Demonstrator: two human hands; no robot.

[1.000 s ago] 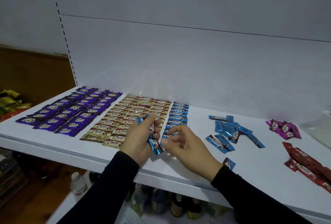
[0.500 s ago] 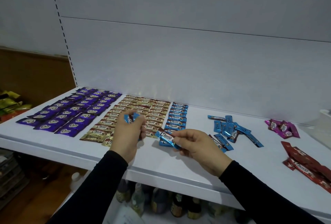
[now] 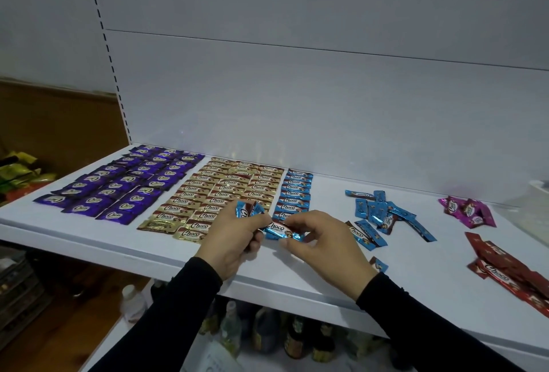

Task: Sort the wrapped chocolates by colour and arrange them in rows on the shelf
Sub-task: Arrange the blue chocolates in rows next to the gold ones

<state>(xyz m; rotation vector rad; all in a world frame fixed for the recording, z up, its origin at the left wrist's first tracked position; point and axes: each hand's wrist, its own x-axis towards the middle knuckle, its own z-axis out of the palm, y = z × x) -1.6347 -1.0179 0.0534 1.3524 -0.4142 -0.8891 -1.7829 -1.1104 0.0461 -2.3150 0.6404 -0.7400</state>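
On the white shelf (image 3: 297, 270) lie rows of purple chocolates (image 3: 118, 184), gold chocolates (image 3: 219, 190) and one column of blue chocolates (image 3: 292, 193). My left hand (image 3: 234, 238) grips a small bunch of blue chocolates (image 3: 248, 209) that sticks out above its fingers. My right hand (image 3: 323, 241) pinches a single blue chocolate (image 3: 280, 230) at the near end of the blue column, and my left fingertips touch that chocolate's other end. A loose heap of blue chocolates (image 3: 383, 217) lies to the right of my right hand.
One stray blue chocolate (image 3: 378, 264) lies by my right wrist. Pink chocolates (image 3: 466, 211) and red chocolates (image 3: 511, 270) sit at the far right. Bottles (image 3: 267, 333) stand on the level below. Green packets (image 3: 20, 172) lie beyond the shelf's left end.
My right hand took one blue chocolate and carried it toward the near end of the blue column. My left hand swung back beside it, and its fingertips now touch that chocolate.
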